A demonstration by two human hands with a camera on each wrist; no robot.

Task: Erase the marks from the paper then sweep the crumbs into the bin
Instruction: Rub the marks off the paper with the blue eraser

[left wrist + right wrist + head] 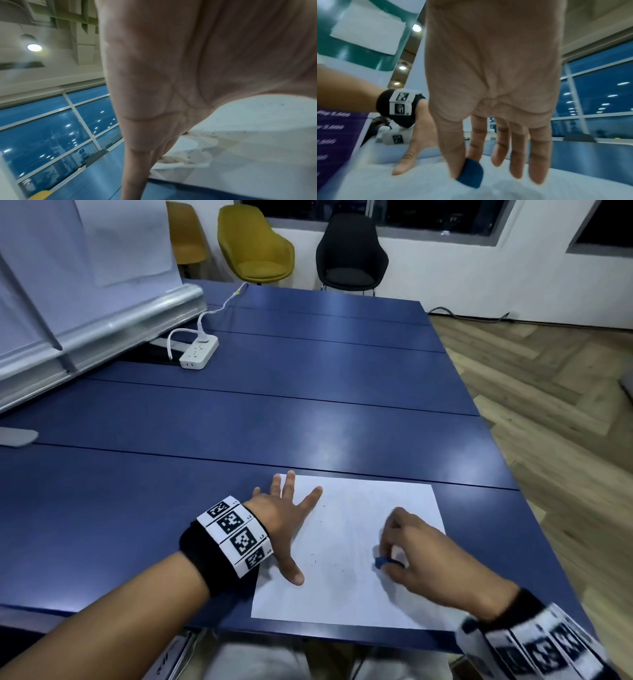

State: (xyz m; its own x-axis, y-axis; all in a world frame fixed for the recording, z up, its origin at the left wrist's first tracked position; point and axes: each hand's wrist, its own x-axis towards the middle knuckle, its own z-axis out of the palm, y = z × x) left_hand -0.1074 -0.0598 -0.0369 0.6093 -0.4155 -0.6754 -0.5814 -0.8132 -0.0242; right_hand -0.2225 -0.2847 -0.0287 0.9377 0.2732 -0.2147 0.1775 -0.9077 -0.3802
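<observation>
Our left hand (279,520) presses flat, fingers spread, on the paper's (346,587) nine o'clock edge; our right hand (423,559) pinches the blue eraser (383,562) at three o'clock.

White paper (346,546) is lying flat near the front edge of the blue table, its left edge sitting under my left hand (281,525), which is pressing it down with fingers spread, thumb pad on the sheet. Tiny dark crumbs (313,559) are lying scattered over the left-middle part of the paper, also showing as specks (212,133) in the left wrist view; the marks themselves are too faint to make out. Small blue eraser (382,562) is being pinched between thumb and forefinger of my right hand (421,556), its rounded end (471,174) touching the right half of the sheet.
</observation>
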